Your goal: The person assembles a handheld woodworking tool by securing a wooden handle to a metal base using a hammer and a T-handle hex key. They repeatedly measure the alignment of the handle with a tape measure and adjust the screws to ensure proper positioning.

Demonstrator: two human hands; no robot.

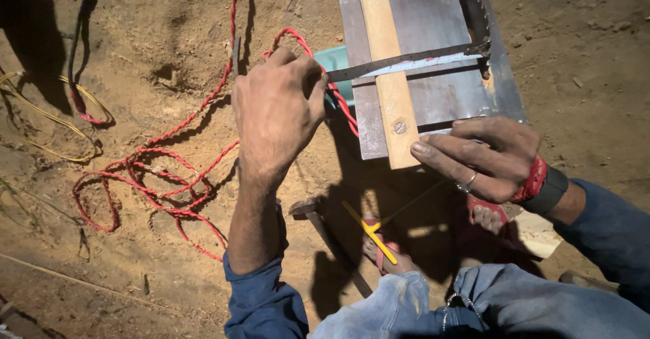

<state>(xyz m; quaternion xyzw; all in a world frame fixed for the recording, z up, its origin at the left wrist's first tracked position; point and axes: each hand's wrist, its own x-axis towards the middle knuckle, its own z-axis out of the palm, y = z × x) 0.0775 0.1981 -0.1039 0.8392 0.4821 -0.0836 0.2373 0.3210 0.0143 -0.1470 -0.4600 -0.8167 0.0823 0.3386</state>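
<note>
A red twisted cable (156,170) lies in loose loops on the sandy ground (156,54), and everything else sits around it. Well off to its left a thin yellow wire (47,119) curls beside a dark cord (78,48). To its right, near the lower loops, a hammer (325,234) lies on the dirt with a yellow T-shaped piece (369,234) just beyond, close to a foot in a red sandal (389,254).
</note>
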